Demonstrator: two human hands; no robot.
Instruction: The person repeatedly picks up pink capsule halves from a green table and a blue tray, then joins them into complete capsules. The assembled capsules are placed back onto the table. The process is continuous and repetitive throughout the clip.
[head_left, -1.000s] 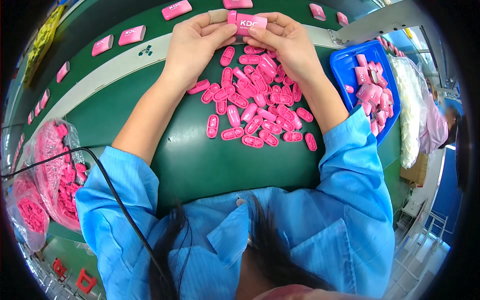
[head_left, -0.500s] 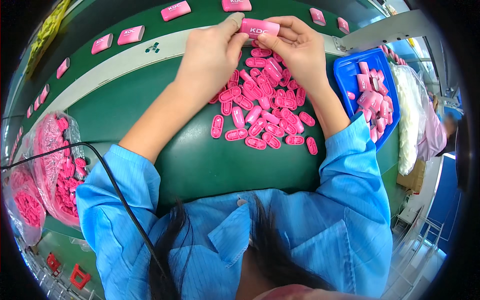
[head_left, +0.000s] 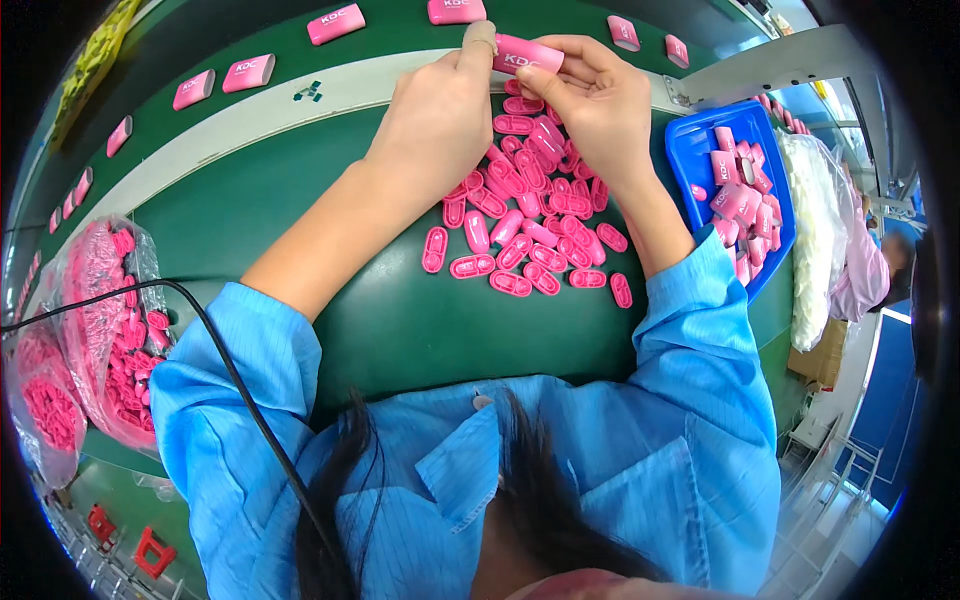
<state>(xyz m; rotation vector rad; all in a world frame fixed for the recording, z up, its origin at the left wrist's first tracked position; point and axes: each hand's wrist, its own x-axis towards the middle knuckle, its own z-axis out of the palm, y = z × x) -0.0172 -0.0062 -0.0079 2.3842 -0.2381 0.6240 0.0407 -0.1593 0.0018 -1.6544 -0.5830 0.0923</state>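
Beyond the pile, a flat pink plastic casing (head_left: 527, 54) with pale print is held up between my hands. My right hand (head_left: 607, 105) grips its right part, thumb in front and fingers behind. At the casing's left end, my left hand (head_left: 440, 118) is closed, with a covered fingertip pressed against the end; its other fingers are mostly hidden. Whether a small part sits under that fingertip cannot be seen. Below my hands, small oval pink end caps (head_left: 508, 248) lie in a loose pile on the green work surface (head_left: 400, 330).
A blue tray (head_left: 685, 175) at right holds several pink casings. Clear bags (head_left: 100, 330) of small pink parts lie at left, a black cable (head_left: 215, 345) crossing them. Past a pale rail (head_left: 240, 125), a green belt carries spaced casings (head_left: 249, 73). A metal bracket (head_left: 760, 72) stands at upper right.
My left hand has shifted right, its fingertip now upright against the casing's left end. The casings on the belt have moved slightly left. My right hand keeps its grip.
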